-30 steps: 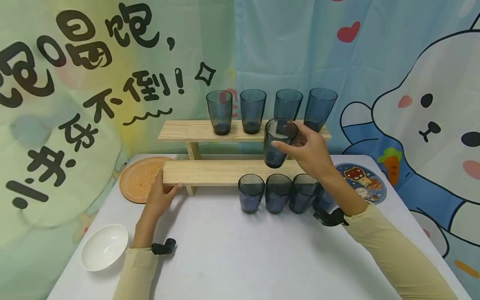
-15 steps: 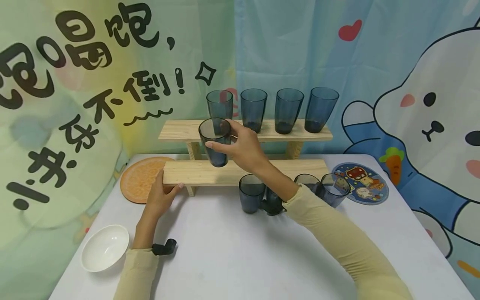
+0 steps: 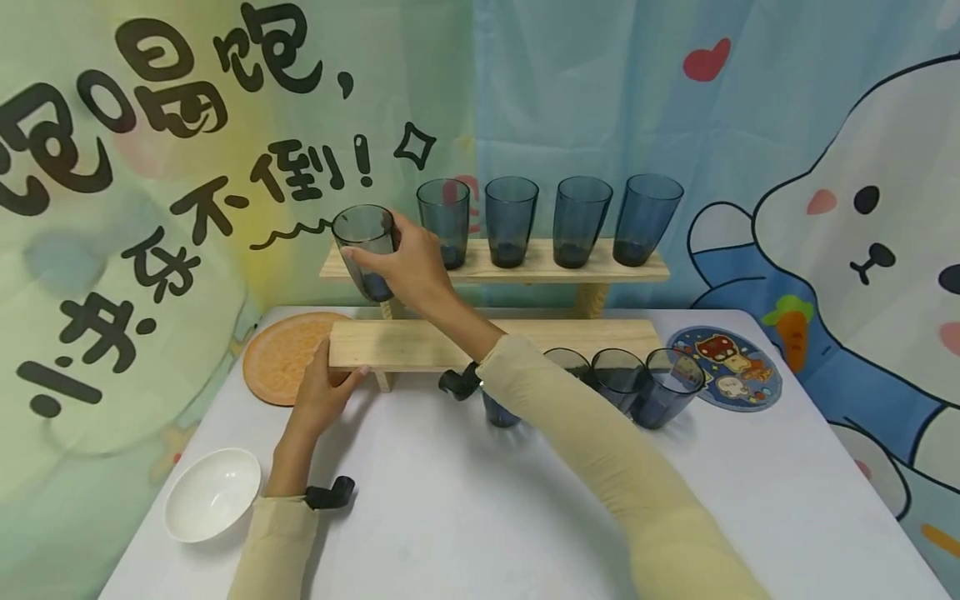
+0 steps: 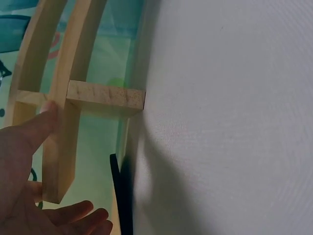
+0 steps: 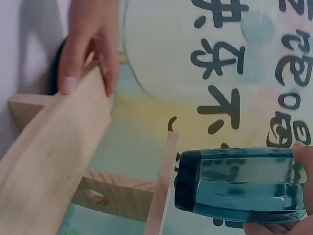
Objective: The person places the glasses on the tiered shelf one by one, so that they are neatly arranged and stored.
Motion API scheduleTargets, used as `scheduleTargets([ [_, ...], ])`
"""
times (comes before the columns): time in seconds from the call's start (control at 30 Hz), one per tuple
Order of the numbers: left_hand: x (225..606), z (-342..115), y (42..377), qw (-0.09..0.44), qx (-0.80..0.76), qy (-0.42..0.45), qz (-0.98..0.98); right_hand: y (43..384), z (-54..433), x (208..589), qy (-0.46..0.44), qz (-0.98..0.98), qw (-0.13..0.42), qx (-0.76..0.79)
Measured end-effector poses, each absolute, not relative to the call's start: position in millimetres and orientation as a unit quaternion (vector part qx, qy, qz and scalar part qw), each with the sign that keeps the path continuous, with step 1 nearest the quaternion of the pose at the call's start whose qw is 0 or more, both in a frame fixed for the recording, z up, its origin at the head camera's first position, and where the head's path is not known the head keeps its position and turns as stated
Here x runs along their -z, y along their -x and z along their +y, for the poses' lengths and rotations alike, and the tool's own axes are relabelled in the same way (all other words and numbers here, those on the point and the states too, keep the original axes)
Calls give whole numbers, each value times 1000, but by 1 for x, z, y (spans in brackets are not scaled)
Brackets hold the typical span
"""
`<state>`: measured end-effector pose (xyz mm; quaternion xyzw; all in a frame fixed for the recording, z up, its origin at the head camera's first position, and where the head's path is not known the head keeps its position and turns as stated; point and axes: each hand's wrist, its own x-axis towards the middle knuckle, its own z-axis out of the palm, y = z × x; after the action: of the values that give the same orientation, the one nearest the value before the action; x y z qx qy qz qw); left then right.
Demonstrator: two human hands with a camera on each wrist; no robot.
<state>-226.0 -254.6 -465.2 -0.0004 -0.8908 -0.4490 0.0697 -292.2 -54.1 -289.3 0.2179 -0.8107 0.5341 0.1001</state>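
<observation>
Right arm (image 3: 585,442) extended, fingers (image 3: 371,260) curled, left fingers (image 4: 72,212) gripping

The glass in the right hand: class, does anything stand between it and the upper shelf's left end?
Nothing visible stands between the held glass and the left end of the upper shelf; the leftmost glass there stands to the right of that end.

The person wears long, pale yellow sleeves: the left sleeve (image 3: 277,542) and the right sleeve (image 3: 592,467) are both plain, soft-looking cloth with slight creases, ending near the wrist. At the end of each sits a small dark fitting, the left one (image 3: 330,493) and the right one (image 3: 459,382) both black, with a rounded, bent shape. The left hand (image 3: 327,398) and right hand (image 3: 411,262) are bare.
</observation>
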Motion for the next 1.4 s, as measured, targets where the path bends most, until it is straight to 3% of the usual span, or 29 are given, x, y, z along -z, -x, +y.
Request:
scheduleTargets([
  [0.37,463,-249,229,70,448,4,-891,330,-76,279,-177,-826,145,-515],
  [0.73,465,-252,231,74,448,8,-891,350,-83,283,-150,-831,141,-516],
  [1.4,466,-256,230,77,442,-2,-894,355,-89,295,-141,-835,109,-521],
])
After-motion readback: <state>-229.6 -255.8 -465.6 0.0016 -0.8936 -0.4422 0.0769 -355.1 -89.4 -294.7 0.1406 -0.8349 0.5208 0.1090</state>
